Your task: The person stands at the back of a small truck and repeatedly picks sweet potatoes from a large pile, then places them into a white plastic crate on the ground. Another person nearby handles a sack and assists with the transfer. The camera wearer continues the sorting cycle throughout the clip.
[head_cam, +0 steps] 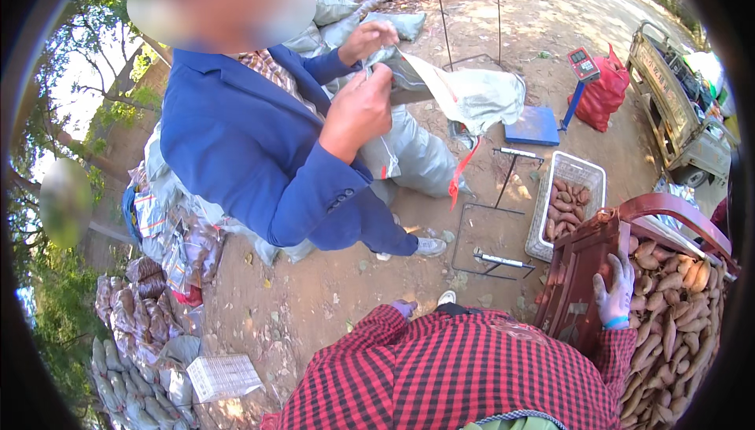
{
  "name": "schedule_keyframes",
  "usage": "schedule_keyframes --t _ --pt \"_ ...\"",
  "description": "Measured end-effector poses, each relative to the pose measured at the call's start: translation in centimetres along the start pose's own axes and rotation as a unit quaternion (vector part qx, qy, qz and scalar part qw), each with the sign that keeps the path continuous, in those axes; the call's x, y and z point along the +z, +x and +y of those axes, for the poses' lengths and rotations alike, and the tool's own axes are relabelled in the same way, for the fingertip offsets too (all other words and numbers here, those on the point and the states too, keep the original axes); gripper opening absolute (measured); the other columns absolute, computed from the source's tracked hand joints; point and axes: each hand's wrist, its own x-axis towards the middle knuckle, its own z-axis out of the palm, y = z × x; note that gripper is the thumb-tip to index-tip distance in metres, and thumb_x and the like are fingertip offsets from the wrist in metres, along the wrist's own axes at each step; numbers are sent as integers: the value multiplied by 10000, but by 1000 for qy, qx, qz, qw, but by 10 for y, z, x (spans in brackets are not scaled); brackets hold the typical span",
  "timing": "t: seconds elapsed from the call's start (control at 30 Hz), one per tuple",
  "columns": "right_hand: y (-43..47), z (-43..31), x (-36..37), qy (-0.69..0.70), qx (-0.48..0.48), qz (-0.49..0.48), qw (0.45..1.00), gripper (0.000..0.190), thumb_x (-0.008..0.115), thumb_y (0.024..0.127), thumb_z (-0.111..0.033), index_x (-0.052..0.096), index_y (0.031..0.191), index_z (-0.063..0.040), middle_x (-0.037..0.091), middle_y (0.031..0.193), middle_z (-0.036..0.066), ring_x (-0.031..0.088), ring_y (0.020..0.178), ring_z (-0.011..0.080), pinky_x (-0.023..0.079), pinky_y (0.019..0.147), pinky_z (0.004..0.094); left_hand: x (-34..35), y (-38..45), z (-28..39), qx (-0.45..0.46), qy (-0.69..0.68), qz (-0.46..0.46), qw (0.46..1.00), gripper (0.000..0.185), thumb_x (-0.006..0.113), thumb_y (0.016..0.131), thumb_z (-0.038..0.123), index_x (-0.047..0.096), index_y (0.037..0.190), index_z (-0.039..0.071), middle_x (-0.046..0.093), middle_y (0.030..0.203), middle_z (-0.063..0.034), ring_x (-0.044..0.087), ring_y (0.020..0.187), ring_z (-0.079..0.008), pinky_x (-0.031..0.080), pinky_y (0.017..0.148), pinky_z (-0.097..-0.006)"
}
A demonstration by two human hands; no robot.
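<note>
My right hand (614, 291), in a pale glove, rests with its fingers spread on the top edge of a dark red metal cart's panel (581, 279). Just beyond it, a heap of sweet potatoes (669, 318) fills the cart bed. Low in front of my checkered shirt is my left hand (405, 308), mostly hidden by the sleeve; whether it holds anything is unclear. A white plastic crate (538, 247) on the ground holds more sweet potatoes (566, 206). Beside the crate, a black metal frame stand (457, 235) with white-sleeved bars sits on the dirt.
A person in a blue jacket (236, 135) stands ahead, both hands on a woven sack (483, 96). Behind the crate are a blue platform scale (532, 126), a red sack (601, 93) and a parked cargo vehicle (666, 93). Filled sacks (127, 388) and an overturned crate (224, 377) lie left.
</note>
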Motion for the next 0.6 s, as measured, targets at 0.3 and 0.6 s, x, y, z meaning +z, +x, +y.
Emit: schedule_keyframes --t 0.3,0.6 --pt "-15 13 13 -11 44 38 998 558 665 848 -183 501 1362 -41 419 1458 216 370 1361 388 281 1149 463 -42 39 45 3 -3 24 1000 510 661 900 395 592 1187 -21 657 922 -113 596 619 -207 475 527 -352" --pt "-136 125 -3 -19 256 118 959 568 598 952 -291 429 1411 -1 455 1441 196 409 1356 347 310 1142 405 -17 87 106 73 87 -67 991 434 652 875 401 657 1029 -5 657 817 -90 618 622 -209 515 561 -350"
